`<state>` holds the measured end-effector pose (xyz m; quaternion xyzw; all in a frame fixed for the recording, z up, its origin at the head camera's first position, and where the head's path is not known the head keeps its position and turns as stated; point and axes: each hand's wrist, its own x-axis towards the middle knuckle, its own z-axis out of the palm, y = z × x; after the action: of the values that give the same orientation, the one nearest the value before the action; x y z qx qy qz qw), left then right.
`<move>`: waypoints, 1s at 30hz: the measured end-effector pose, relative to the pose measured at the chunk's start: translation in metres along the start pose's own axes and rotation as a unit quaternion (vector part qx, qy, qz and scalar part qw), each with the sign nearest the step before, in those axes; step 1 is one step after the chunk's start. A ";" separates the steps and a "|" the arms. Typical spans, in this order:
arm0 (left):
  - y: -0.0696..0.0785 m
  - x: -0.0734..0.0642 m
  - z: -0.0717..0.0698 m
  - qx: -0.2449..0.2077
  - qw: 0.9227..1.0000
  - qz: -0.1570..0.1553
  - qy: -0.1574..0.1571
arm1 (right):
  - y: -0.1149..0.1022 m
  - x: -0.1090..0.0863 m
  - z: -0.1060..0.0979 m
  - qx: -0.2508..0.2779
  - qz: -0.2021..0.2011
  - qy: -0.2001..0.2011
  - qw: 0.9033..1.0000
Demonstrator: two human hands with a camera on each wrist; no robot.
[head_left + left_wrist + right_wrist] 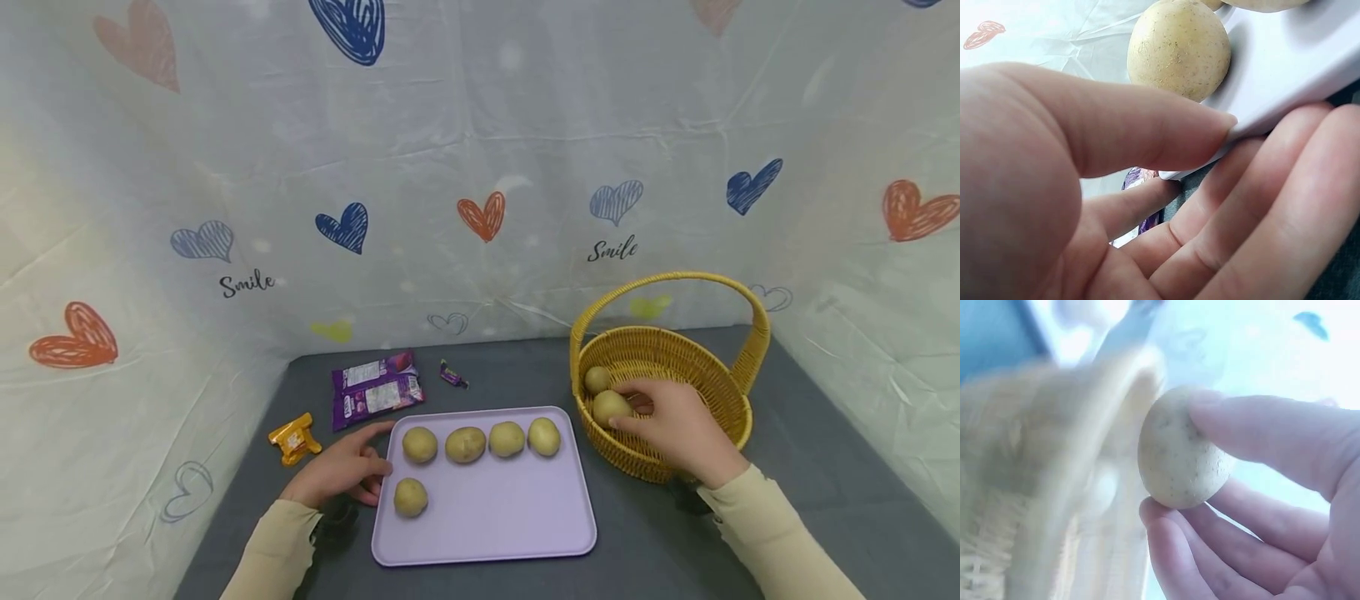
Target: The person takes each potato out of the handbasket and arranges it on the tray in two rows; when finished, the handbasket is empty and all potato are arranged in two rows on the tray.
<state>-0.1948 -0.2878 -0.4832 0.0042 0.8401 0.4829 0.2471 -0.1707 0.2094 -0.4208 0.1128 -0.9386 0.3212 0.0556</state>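
My right hand (681,425) pinches a potato (1182,450) between thumb and fingertips. In the head view it is over the left part of the yellow wicker basket (738,408); another potato (597,380) lies in the basket just behind it. At the left edge of the lilac tray (502,521), my left hand (341,468) holds the rim, thumb against its edge and fingers below, as the left wrist view shows. Several potatoes form a row along the tray's far side, the leftmost potato (419,445) near the corner. One more potato (410,497) sits in front of that one.
Behind the tray lie a purple snack packet (377,388) and a small purple wrapped sweet (453,374). An orange packet (294,438) is left of my left hand. The basket's tall handle (675,276) arches above it. A heart-printed curtain (420,283) surrounds the dark tabletop.
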 end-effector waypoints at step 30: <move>-0.006 0.005 -0.005 -0.008 1.000 0.001 -0.003 | -0.122 0.004 0.157 0.053 -0.160 -0.088 0.982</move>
<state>-0.1996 -0.2943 -0.4880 0.0041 0.8353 0.4900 0.2492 -0.1499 0.0186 -0.4719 0.2925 -0.8911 0.3467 0.0179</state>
